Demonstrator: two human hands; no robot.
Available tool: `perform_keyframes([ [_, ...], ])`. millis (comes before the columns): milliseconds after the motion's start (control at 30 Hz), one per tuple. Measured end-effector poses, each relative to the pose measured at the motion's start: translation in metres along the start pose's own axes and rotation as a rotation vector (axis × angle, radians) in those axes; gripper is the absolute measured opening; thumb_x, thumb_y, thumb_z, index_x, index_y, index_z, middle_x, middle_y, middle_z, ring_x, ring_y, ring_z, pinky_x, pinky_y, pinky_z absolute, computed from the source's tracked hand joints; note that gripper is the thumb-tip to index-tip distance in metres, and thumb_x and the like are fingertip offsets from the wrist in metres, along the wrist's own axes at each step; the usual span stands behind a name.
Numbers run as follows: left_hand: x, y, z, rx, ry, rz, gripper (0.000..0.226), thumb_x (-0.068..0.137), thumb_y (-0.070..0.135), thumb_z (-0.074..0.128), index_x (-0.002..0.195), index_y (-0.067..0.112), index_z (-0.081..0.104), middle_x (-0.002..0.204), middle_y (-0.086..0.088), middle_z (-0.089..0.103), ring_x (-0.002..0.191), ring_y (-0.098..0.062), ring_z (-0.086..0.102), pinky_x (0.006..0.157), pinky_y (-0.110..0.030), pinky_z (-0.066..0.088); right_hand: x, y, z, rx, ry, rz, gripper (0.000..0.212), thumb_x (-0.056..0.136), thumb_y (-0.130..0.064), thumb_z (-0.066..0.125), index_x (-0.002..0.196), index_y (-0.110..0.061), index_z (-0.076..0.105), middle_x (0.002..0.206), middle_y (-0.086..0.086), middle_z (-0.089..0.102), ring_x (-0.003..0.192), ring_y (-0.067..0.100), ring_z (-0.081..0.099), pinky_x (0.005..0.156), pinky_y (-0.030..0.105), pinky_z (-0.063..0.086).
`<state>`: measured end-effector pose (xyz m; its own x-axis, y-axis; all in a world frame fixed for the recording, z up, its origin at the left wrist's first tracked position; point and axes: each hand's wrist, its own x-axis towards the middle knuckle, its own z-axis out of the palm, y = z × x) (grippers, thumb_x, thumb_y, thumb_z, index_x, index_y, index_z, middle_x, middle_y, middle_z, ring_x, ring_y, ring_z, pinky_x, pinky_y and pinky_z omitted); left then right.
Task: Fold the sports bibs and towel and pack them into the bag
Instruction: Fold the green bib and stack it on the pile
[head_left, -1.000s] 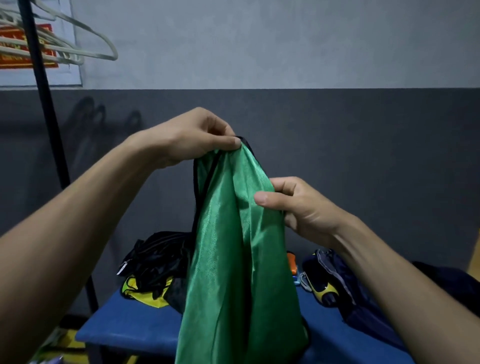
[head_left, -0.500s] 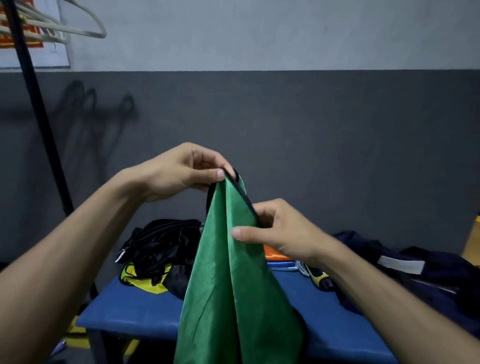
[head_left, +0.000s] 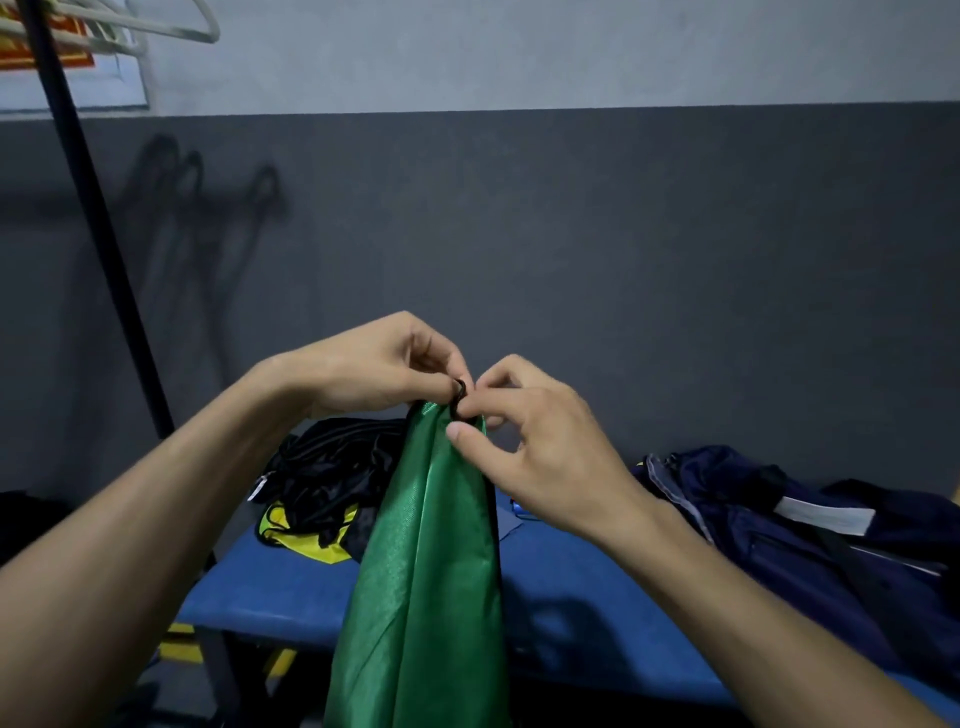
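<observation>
While my two forearms reach out from the bottom corners, the green bib (head_left: 421, 582) hangs between them, falling in long folds from my fingers past the lower edge of view. My left hand (head_left: 374, 366) is closed on the top of the bib, thumb and forefinger pinched on its black-trimmed edge. My right hand (head_left: 540, 447) meets it there, fingertips closed on the same bunched black edge, thumb pressed against the green cloth just below. Both hands touch at the top of the bib, held up above the bench (head_left: 270, 592).

Behind the bib runs the blue bench, its padded top showing on either side of the hanging cloth. Left of the bib, a heap of black clothing (head_left: 332, 467) lies on the bench with a yellow bib (head_left: 306, 540) partly under it. Right of the bib, a dark navy bag (head_left: 810, 525) lies slumped and open on the bench, a pale label showing on it. Something small and blue peeks out just behind my right wrist; I cannot tell what it is.

Farther left of the bib, a black pole (head_left: 98, 218) slants up, with pale hangers (head_left: 130, 26) at its top. Behind everything stands the wall (head_left: 623, 249), dark grey below and lighter above.
</observation>
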<state>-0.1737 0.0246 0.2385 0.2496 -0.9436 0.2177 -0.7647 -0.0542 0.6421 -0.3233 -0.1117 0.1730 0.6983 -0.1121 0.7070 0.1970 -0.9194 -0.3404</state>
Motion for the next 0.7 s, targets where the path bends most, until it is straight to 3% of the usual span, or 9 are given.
perform_keyframes([
  [67, -0.001, 0.004, 0.001, 0.027, -0.004, 0.009, 0.024, 0.093, -0.006, 0.058, 0.091, 0.009, 0.076, 0.09, -0.012, 0.076, 0.083, -0.011, 0.064, 0.083, -0.028, 0.048, 0.002, -0.003, -0.002, -0.279, -0.089, -0.086, 0.02, 0.094, -0.045, 0.057, 0.099, -0.031, 0.07, 0.093, -0.009, 0.055, 0.084, 0.017, 0.061, 0.068, 0.035, 0.044],
  [167, -0.001, 0.007, 0.003, 0.062, 0.005, 0.021, 0.023, 0.092, -0.005, 0.06, 0.09, 0.01, 0.077, 0.089, -0.006, 0.077, 0.083, -0.011, 0.067, 0.082, -0.028, 0.051, 0.004, -0.006, -0.001, -0.57, -0.134, -0.212, 0.027, 0.094, -0.043, 0.051, 0.075, -0.024, 0.049, 0.073, -0.007, 0.042, 0.067, 0.028, 0.06, 0.056, 0.032, 0.027],
  [267, 0.0, 0.007, 0.006, 0.135, 0.031, 0.052, 0.016, 0.087, 0.006, 0.064, 0.088, 0.015, 0.078, 0.088, -0.008, 0.077, 0.085, -0.033, 0.071, 0.084, -0.045, 0.055, 0.007, -0.013, -0.003, -0.642, -0.231, -0.145, 0.037, 0.096, -0.046, 0.047, 0.071, -0.021, 0.038, 0.072, -0.003, 0.039, 0.064, 0.03, 0.047, 0.056, 0.035, 0.023],
  [333, -0.001, 0.006, 0.006, 0.169, 0.049, 0.065, 0.015, 0.083, 0.013, 0.064, 0.085, 0.018, 0.078, 0.086, -0.007, 0.077, 0.09, -0.039, 0.069, 0.085, -0.054, 0.054, 0.009, -0.014, -0.004, -0.636, -0.26, -0.061, 0.046, 0.096, -0.051, 0.045, 0.065, -0.018, 0.035, 0.067, -0.003, 0.039, 0.065, 0.029, 0.041, 0.059, 0.036, 0.026],
  [433, -0.003, 0.006, 0.005, 0.174, 0.06, 0.064, 0.014, 0.082, 0.014, 0.065, 0.084, 0.018, 0.078, 0.084, -0.004, 0.077, 0.088, -0.038, 0.069, 0.085, -0.054, 0.055, 0.011, -0.004, -0.001, -0.495, -0.272, 0.026, 0.049, 0.095, -0.056, 0.048, 0.062, -0.019, 0.042, 0.064, -0.002, 0.049, 0.067, 0.03, 0.048, 0.06, 0.036, 0.034],
  [600, -0.005, -0.001, 0.005, 0.136, 0.074, 0.008, 0.02, 0.088, -0.001, 0.068, 0.086, 0.015, 0.079, 0.083, -0.004, 0.078, 0.078, -0.01, 0.067, 0.08, -0.031, 0.053, 0.002, 0.027, 0.011, -0.36, -0.226, 0.117, 0.049, 0.092, -0.056, 0.052, 0.068, -0.014, 0.057, 0.063, -0.001, 0.063, 0.064, 0.023, 0.057, 0.059, 0.034, 0.045],
  [700, -0.007, -0.007, 0.004, 0.076, 0.104, -0.025, 0.015, 0.089, 0.0, 0.07, 0.086, 0.012, 0.079, 0.085, -0.005, 0.078, 0.078, -0.006, 0.066, 0.08, -0.026, 0.051, -0.004, 0.045, 0.013, -0.211, -0.208, 0.171, 0.038, 0.089, -0.053, 0.059, 0.077, -0.019, 0.07, 0.074, -0.006, 0.07, 0.07, 0.014, 0.062, 0.068, 0.033, 0.051],
])
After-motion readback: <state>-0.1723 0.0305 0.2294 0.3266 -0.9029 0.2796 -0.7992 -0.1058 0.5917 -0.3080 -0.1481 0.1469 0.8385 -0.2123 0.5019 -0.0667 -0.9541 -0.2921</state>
